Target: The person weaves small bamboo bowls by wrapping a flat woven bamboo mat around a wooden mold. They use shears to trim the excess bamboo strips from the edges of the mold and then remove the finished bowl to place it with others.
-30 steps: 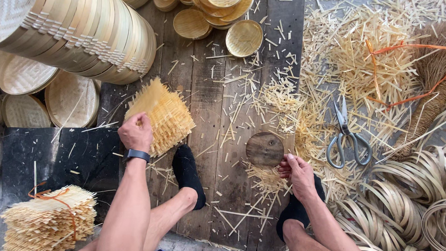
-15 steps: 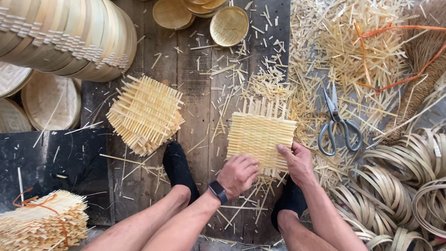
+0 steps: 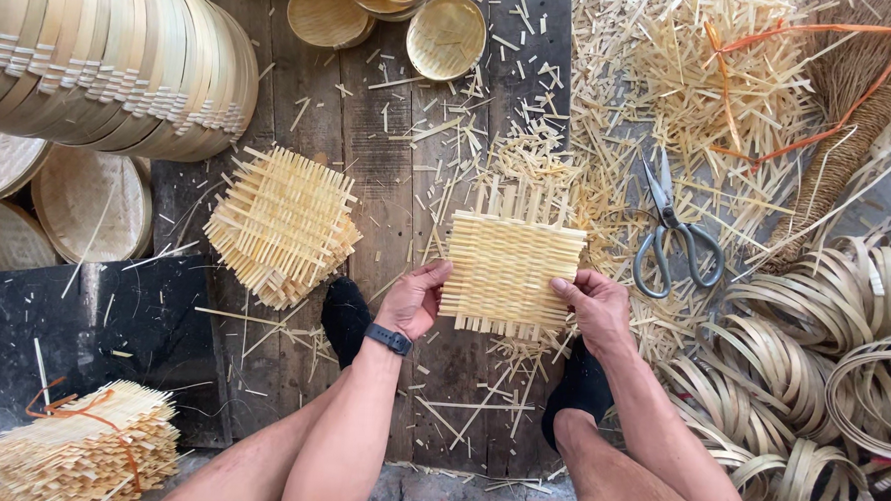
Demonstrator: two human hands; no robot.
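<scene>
Left hand (image 3: 413,301) has come off the stack (image 3: 282,225) and now both it and my right hand (image 3: 593,305) grip one mat (image 3: 510,270) above the floorboards (image 3: 389,158)

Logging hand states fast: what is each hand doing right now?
Left hand: closed on the left edge of the woven bamboo mat.
Right hand: closed on the mat's right edge.

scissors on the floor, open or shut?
Shut. The scissors lie flat among the bamboo scraps with the blades together in one point and the two handle loops side by side, away from both hands.
</scene>
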